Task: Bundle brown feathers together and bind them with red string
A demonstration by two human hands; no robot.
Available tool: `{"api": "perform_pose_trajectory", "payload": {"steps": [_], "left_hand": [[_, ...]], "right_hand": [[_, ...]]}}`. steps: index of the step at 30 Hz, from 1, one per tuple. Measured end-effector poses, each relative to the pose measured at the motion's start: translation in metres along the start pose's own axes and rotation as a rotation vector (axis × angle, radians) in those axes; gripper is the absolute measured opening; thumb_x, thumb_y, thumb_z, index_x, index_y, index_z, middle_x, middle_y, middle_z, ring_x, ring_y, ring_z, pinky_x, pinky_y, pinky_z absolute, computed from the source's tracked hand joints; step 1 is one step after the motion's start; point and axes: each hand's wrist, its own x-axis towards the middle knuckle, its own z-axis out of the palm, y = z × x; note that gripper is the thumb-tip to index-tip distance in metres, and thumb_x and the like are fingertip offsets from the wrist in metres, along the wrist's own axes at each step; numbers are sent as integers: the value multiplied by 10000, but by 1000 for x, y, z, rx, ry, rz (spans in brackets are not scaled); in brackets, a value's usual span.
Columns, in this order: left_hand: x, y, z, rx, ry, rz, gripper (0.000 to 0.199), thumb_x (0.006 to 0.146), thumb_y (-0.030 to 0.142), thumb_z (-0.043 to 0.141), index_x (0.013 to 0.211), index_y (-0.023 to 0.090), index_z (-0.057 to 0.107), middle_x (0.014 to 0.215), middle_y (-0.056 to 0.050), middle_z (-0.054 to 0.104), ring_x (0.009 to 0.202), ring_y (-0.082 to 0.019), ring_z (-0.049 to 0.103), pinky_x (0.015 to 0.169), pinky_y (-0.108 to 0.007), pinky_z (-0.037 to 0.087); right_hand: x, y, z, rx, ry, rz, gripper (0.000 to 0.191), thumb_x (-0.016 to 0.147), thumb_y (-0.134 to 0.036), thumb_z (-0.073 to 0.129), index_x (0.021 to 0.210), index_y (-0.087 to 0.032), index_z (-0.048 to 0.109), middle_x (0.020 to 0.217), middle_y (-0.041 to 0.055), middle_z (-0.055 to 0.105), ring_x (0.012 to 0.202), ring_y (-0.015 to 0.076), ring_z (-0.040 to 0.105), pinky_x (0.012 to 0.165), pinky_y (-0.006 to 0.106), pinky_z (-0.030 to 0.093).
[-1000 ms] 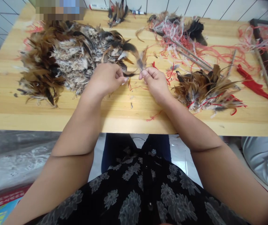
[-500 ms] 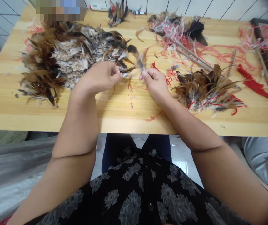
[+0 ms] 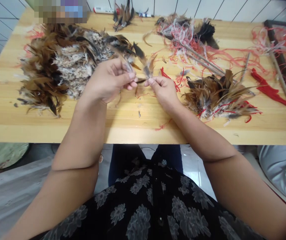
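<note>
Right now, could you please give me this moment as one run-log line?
left hand: pinching feather, blurred | right hand: pinching feather tuft | left side: feather pile | right side: feather bundle, red strip

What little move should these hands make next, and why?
Probably bring the left hand slightly across and lay its blurred feather against the small feather bunch, bases together. The right hand pinches that bunch near its base, leaving the tips fanned out, and the two hands are close together.

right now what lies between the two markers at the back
Head view: a small feather bunch lies between the red-and-white marker, whose end it overlaps, and the other marker.
</note>
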Motion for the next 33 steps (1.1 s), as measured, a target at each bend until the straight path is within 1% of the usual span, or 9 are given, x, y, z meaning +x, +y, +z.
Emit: {"api": "perform_pose_trajectory", "payload": {"steps": [3,6,9,16,21,24,27,30,33], "left_hand": [[1,-7,19,43,-10,-3,456,853,520,1126,888,242,765,852,-39,778,833,-255,808,690,-340,624],[2,-18,28,56,39,41,483,825,584,1128,869,270,764,860,-28,791,806,-265,774,675,-377,610],[4,-23,30,69,72,64,448,850,556,1107,888,277,758,898,-32,809,927,-296,806,772,-407,655],[3,-18,33,171,109,77,361,905,440,1027,887,268,710,957,-42,807,1116,-344,821,911,-445,671],[4,-18,33,181,91,127,369,906,478,1023,922,258,727,962,-36,797,1064,-296,770,977,-439,601],[5,-13,24,228,234,161,415,902,572,1019,999,268,753,1001,-25,784,1042,-279,705,994,-440,545],[5,-5,12,389,349,104,474,909,638,1004,1078,266,764,1059,-24,772,1149,-299,638,1079,-456,497],[3,0,5,616,286,34,364,950,595,935,1077,283,797,1220,-52,754,1332,-359,568,1267,-527,403],[3,-1,7,771,210,12,263,928,541,858,1069,319,854,1295,-86,730,1452,-420,470,1342,-573,302]], "right_hand": [[4,5,2,39,9,8,592,1044,-759,799,900,-185,814,883,20,740,947,181,689,990,339,586],[7,8,4,40,13,39,584,1010,-759,840,872,-194,794,805,-5,680,877,168,647,913,322,584],[7,7,6,52,-4,35,604,982,-780,859,854,-194,787,798,-9,679,861,159,628,881,309,580],[4,-1,5,53,-57,3,612,981,-782,859,825,-198,770,862,12,722,974,181,696,984,332,603],[4,2,4,14,-54,-9,534,1061,-691,822,867,-197,762,836,-1,663,910,165,659,955,328,589],[4,3,3,-12,-33,-3,502,1108,-662,772,890,-211,738,818,-5,618,891,169,635,932,327,596],[4,5,3,-17,-11,-5,513,1150,-669,702,912,-215,722,814,-1,588,907,180,641,940,336,609],[5,9,3,-12,-4,-5,540,1163,-701,663,941,-211,717,821,-3,567,891,171,628,939,337,609],[6,12,2,-9,8,-10,580,1164,-749,627,959,-213,710,810,-9,538,873,164,613,925,334,607]]}}
